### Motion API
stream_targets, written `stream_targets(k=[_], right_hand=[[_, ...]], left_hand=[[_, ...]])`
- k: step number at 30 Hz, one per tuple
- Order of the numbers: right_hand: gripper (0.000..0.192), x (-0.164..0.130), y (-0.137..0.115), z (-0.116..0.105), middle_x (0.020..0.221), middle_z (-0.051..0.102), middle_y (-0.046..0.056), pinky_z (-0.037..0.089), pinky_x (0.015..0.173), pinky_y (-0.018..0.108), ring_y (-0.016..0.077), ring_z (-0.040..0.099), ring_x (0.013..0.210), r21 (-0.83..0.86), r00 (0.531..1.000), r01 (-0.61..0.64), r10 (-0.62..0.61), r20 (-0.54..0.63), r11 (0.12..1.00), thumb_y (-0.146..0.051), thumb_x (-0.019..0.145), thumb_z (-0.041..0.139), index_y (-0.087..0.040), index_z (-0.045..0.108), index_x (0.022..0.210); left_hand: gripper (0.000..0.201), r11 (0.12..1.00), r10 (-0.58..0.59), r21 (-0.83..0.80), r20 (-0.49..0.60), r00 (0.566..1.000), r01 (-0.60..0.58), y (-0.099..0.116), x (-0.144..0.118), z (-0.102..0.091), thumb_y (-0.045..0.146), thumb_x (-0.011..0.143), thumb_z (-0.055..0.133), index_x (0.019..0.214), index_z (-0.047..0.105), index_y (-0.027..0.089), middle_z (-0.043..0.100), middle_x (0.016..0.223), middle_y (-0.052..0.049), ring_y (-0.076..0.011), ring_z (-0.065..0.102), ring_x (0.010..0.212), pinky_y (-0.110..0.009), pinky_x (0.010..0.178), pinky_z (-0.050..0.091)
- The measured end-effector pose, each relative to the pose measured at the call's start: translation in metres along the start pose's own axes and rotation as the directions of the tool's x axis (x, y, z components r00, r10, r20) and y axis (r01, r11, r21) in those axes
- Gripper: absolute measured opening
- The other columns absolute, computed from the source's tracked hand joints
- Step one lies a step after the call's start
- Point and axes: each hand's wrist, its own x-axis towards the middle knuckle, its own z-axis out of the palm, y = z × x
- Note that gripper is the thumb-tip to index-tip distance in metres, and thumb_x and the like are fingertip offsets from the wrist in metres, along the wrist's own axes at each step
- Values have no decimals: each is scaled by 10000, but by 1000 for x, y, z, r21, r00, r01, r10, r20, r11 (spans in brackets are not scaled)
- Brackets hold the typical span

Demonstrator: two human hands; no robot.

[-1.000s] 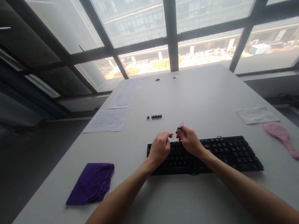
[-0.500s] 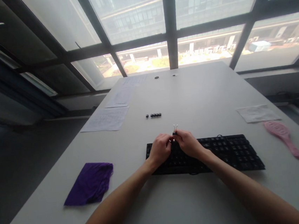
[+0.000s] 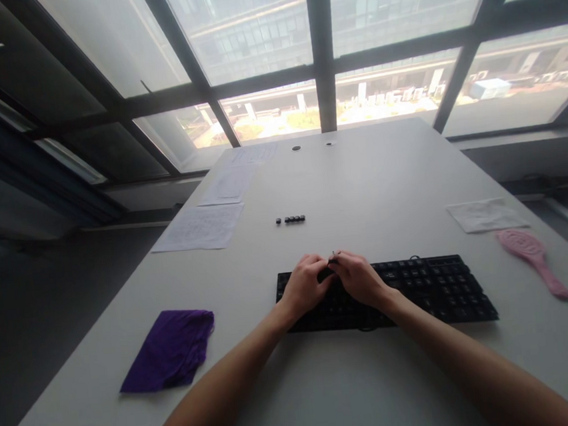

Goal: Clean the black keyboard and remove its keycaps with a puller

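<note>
White bench (image 3: 362,185) by windows. Both hands, left (image 3: 305,283) and right (image 3: 356,277), pinch a small clip (image 3: 334,257) with closed fingers over keyboard (image 3: 422,287) left end; press straight, steady.

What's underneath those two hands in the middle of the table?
A black keyboard lies on the table under the left hand and right hand. Its left keys are covered. A small metal tool peeks out between the fingertips; the rest is hidden.

Office, white desk (image 3: 385,176), keyboard (image 3: 432,286), printed papers (image 3: 200,228), large windows (image 3: 255,21)
</note>
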Motion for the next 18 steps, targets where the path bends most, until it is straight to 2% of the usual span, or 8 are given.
stream_targets(k=[5, 9, 14, 18], right_hand=[[232, 3, 1, -2, 764, 627, 18, 417, 689, 289, 176, 552, 713, 78, 995, -85, 88, -42, 993, -281, 979, 505, -217, 590, 773], [237, 4, 1, -2, 722, 615, 1, 402, 671, 279, 164, 536, 685, 93, 993, -100, 105, -56, 991, -273, 965, 514, -209, 590, 750], [261, 3, 5, -3, 682, 610, -3, 406, 620, 269, 159, 536, 640, 174, 970, -177, 201, -135, 969, -325, 967, 513, -209, 585, 745], [265, 3, 7, -3, 690, 626, 7, 437, 636, 281, 168, 563, 647, 195, 966, -170, 202, -159, 966, -364, 973, 511, -206, 615, 786]], left_hand=[[60, 1000, -22, -12, -9, 1000, 22, -4, 1, 2, 205, 918, 642, 911, 700, 216, 637, 880, -34, -205, 585, 893, -354, 858, 491], [106, 1000, -14, 8, -20, 1000, 14, -5, 0, 5, 207, 947, 610, 881, 693, 204, 612, 848, -31, -195, 575, 866, -336, 832, 493], [129, 999, -5, -53, -76, 997, 0, -4, -2, 7, 256, 974, 591, 1039, 695, 216, 624, 947, -46, -190, 601, 917, -330, 866, 502], [158, 995, 24, -91, -109, 994, -34, -3, -2, 6, 225, 954, 622, 1105, 671, 231, 653, 1034, -52, -206, 609, 1008, -360, 926, 501]])
